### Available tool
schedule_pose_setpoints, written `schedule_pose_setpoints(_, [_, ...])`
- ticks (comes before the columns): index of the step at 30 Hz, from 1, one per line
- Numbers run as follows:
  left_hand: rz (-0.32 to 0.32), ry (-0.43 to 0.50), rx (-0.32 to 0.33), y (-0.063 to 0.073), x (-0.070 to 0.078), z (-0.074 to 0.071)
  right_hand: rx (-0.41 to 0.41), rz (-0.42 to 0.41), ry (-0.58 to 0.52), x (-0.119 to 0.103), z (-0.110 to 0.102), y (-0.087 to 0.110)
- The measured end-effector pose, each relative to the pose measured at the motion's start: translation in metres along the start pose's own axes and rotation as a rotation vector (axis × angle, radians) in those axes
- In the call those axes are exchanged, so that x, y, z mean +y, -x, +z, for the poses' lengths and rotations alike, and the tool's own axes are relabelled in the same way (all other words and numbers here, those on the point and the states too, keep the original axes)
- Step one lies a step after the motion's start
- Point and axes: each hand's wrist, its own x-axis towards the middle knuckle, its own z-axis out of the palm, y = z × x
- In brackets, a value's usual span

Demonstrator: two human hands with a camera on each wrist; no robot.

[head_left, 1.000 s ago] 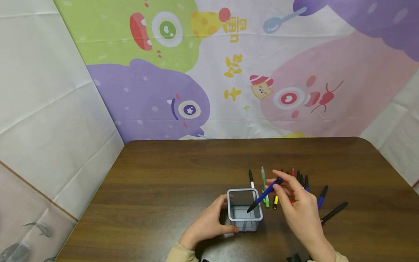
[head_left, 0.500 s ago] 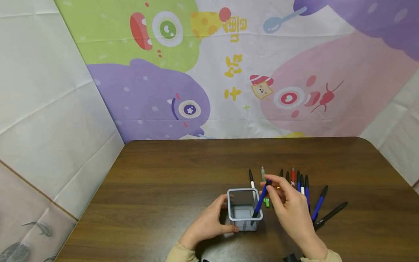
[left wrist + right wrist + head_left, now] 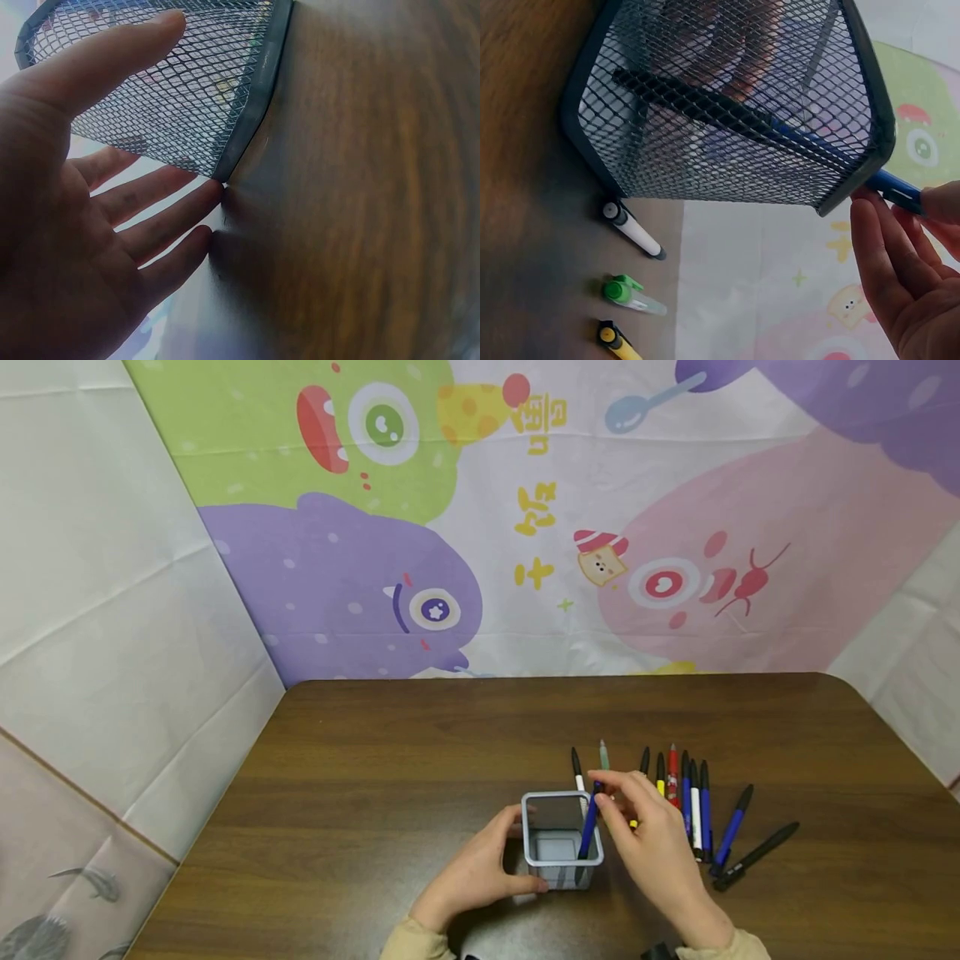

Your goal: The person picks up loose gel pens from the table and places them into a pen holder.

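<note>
A grey mesh pen holder (image 3: pixel 555 877) stands upright on the table, its square mouth facing up. My left hand (image 3: pixel 480 870) holds it from the left, thumb on the near side and fingers on the far side; the left wrist view shows those fingers (image 3: pixel 169 217) at its base. My right hand (image 3: pixel 652 843) pinches a blue pen (image 3: pixel 589 825) by its upper end. The pen's black lower end is inside the holder, seen through the mesh (image 3: pixel 727 161) in the right wrist view. It leans against the rim on the right.
Several pens lie right of the holder, among them a red pen (image 3: pixel 672 777), a white pen (image 3: pixel 695 810) and a black pen (image 3: pixel 757 856). Behind it lies a white pen with a black end (image 3: pixel 577 764). A cartoon-printed cloth (image 3: pixel 540 635) hangs behind the brown table (image 3: pixel 360 760).
My right hand has moved left and brought the blue pen down into the holder, and the pen stands steeper. Pens that the hand covered are visible. My left hand stays put.
</note>
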Motion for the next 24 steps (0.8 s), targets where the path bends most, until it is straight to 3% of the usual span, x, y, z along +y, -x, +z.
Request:
schedule_pose_setpoints(12, [-0.003, 0.009, -0.007, 0.0002, 0.0007, -0.0005, -0.046, 0.036, -0.035, 0.0003, 0.0046, 0.0042])
schedule_pose_setpoints(24, [-0.009, 0.029, -0.011, 0.0003, 0.0013, -0.0005, 0.007, 0.020, -0.009, 0.0021, 0.0094, 0.0021])
